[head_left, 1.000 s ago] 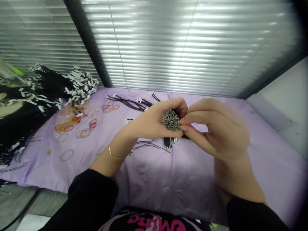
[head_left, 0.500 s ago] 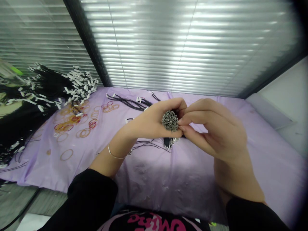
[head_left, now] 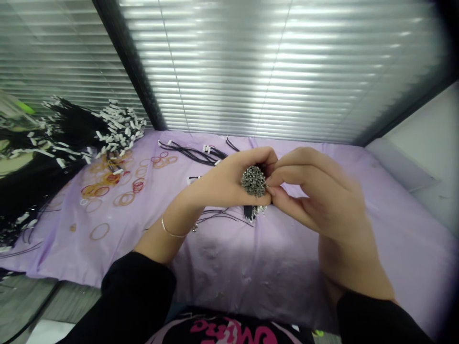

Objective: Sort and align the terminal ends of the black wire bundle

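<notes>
My left hand is wrapped round a thick bundle of wires, whose metal-tipped ends face up toward me in a tight round cluster. At the right rim of that cluster, my right hand pinches a wire's tip between thumb and forefinger. The bundle's length below the fist is mostly hidden. Under my left hand, black wires with shiny metal ends show above the purple sheet. Several thin black wires lie on the sheet beside them.
A purple sheet covers the table. Tan and red rubber bands are scattered at left, beside heaps of black wires with white connectors. More black cables lie behind my left hand. Window blinds stand along the back.
My right hand's fingertips have shifted very slightly at the bundle's rim, and a wire tip shows between them. My left hand keeps its hold in the same place.
</notes>
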A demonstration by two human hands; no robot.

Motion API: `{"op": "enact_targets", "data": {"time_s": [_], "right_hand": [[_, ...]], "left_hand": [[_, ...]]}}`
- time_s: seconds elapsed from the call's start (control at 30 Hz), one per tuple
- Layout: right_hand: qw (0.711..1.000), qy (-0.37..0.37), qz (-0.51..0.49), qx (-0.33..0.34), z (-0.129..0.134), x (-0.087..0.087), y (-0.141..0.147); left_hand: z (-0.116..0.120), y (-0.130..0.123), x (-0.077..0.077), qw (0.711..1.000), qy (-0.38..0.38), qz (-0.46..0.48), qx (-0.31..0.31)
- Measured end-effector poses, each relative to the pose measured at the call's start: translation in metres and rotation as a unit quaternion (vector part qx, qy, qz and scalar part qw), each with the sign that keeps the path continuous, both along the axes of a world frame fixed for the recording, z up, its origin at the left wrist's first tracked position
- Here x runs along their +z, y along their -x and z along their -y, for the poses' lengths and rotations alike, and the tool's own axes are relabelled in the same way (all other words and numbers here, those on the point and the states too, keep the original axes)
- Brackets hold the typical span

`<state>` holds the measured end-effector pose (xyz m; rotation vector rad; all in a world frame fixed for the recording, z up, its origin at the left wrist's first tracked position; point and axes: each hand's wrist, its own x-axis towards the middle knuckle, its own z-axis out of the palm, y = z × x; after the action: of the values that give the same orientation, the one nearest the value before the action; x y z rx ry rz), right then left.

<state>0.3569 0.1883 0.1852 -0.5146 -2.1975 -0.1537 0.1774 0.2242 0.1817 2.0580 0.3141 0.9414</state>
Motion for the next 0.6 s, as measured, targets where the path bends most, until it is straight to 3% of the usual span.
{"op": "enact_targets", "data": {"time_s": [0.2,0.47,0.6], "right_hand": [[0.999,-0.014,-0.049,-0.004,-0.0032,0.0008,0.0042],[0.993,0.082,-0.081,-0.011,-0.0035,0.0058,-0.0018],[0.997,0.035,-0.064,0.014,-0.0065,0.0091,0.0009]], "left_hand": [[0.0016,0.0001,0.0013,1.0,0.017,0.007,-0.007],[-0.0037,0.0079,0.0018,0.997,0.068,0.024,-0.027],[-0.0055,0.0083,0.0037,0.992,0.105,0.066,-0.01]]}}
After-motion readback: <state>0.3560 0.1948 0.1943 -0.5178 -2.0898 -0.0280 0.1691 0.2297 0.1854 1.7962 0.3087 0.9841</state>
